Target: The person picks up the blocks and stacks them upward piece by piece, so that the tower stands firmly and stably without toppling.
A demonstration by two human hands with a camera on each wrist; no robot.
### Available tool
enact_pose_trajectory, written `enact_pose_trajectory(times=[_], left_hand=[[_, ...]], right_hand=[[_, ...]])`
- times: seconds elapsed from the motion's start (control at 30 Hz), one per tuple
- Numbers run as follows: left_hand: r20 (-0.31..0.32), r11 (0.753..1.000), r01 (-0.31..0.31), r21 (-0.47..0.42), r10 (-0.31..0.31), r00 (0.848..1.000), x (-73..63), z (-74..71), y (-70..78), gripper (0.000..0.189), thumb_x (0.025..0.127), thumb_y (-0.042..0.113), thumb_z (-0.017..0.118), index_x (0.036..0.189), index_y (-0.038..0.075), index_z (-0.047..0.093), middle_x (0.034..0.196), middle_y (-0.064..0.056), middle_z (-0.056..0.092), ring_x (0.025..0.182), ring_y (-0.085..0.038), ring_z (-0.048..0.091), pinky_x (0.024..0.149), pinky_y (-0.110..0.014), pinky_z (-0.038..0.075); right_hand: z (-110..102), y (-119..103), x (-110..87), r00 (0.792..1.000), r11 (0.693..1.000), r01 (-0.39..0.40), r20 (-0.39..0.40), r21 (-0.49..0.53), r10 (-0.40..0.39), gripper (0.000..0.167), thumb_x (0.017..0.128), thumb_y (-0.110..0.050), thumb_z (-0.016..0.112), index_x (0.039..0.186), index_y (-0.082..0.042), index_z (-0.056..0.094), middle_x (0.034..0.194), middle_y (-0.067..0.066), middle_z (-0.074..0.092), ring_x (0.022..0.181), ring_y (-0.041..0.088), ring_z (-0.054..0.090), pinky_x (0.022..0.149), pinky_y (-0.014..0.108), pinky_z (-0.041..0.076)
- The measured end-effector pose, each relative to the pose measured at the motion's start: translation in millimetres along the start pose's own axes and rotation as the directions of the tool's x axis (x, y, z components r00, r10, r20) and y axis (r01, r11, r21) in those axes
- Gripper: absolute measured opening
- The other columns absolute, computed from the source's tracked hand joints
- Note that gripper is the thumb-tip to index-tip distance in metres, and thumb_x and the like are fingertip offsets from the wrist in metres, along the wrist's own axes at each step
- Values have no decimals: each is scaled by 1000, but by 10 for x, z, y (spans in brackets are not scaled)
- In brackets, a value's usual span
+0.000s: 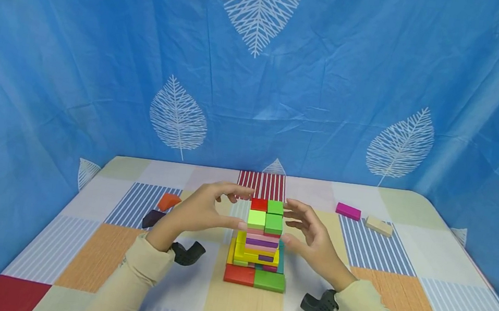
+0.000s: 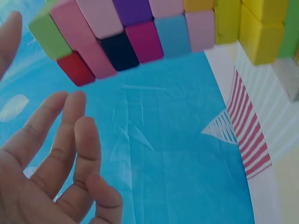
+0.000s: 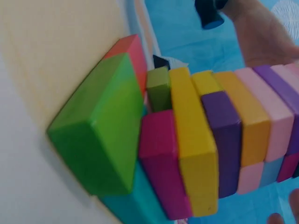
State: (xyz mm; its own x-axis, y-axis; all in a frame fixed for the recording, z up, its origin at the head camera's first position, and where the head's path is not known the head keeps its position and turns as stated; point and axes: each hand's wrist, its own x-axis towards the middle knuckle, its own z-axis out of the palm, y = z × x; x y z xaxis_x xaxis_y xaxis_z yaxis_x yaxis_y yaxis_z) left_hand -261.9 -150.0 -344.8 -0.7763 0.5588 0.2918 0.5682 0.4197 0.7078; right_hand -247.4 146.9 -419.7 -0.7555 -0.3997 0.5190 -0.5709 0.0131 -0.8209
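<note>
A tower of coloured wooden blocks (image 1: 261,242) stands upright in the middle of the table, light green, green and red on top. A red block (image 1: 239,275) and a green block (image 1: 269,281) lie end to end at its front foot. My left hand (image 1: 207,207) is at the tower's upper left, thumb and fingers spread apart; the left wrist view shows a gap between the fingertips (image 2: 86,133) and the blocks. On the other side my right hand (image 1: 312,232) has loosely bent fingers close to the upper blocks, holding nothing. Whether either thumb touches the tower, I cannot tell.
Toward the back right lie a magenta block (image 1: 348,211) and a cream block (image 1: 379,226). An orange-red block (image 1: 169,202) and a black block (image 1: 153,219) lie left, beside my left wrist. A blue leaf-patterned curtain (image 1: 309,132) encloses the patchwork-covered table (image 1: 184,294).
</note>
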Motion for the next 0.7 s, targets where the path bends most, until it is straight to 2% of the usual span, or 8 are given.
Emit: enact_pose_trajectory(times=[0.1,0.37,0.57,0.7], left_hand=[[13,999,28,18,-28,1000,8,8,-8,65,88,22,92,145,5,68,131,-8,75,112,-28,63,91,-43,50],[16,998,59,32,-59,998,22,57,15,63,89,20,91,145,4,68,128,-10,76,110,-30,65,96,-58,53],[15,997,62,44,-63,998,22,64,20,61,89,22,91,144,5,69,128,-8,76,108,-25,65,95,-51,53],[19,998,55,40,-56,998,24,68,13,60,90,22,91,144,5,69,128,-11,75,109,-29,65,95,-55,54]], right_hand=[[5,-39,-1,999,1000,18,-31,1,-18,60,99,8,66,154,12,41,151,-4,56,134,9,56,109,23,49],[43,-87,-4,999,1000,20,-31,-1,-20,57,101,6,66,153,12,45,152,-1,56,131,8,58,108,24,50],[56,-97,-1,999,999,38,-35,-6,-38,54,101,8,64,151,12,45,147,0,57,129,8,59,107,23,51],[60,-103,-1,998,998,52,-36,-21,-53,52,101,9,62,150,12,46,146,0,56,127,8,59,106,23,51]])
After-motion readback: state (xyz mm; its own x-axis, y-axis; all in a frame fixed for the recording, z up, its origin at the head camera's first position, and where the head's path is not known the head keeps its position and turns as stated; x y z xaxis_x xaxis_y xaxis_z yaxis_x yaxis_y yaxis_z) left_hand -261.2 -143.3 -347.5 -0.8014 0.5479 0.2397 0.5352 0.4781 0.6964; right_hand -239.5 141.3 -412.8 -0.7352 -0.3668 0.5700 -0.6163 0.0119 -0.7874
